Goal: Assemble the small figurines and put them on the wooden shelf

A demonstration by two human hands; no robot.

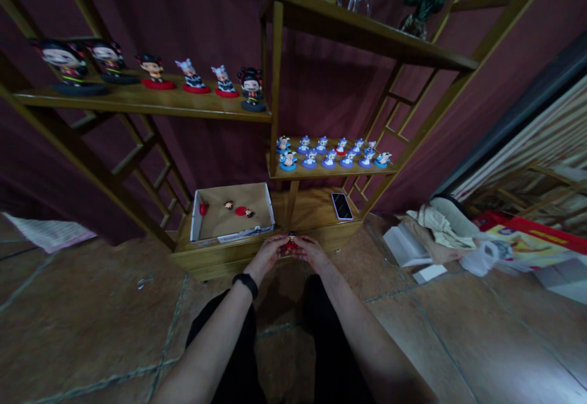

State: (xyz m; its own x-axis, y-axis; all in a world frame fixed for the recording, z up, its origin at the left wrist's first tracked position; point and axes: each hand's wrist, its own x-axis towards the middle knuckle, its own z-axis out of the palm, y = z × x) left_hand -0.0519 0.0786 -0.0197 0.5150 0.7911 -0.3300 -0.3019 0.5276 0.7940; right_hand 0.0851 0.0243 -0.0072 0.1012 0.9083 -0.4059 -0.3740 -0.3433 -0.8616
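Between my two hands is a small figurine (292, 240) with dark hair and a red base, held just in front of the low shelf. My left hand (274, 250), below a black wristband, is closed on its left side. On the other side, the fingers of my right hand (309, 250) grip it too. A shallow cardboard box (215, 199) stands on the low shelf, left of my hands. Inside it lie a red piece (203, 209), a small dark-haired figurine (228, 205) and another figurine (248, 213) beside a red disc (240, 211).
Larger figurines (156, 71) line the upper left shelf (151, 106). Two rows of small blue and purple figurines (330, 158) fill the middle right shelf. A phone (342, 206) lies at the lower right. Boxes and a plastic bag (480, 258) are on the floor at right.
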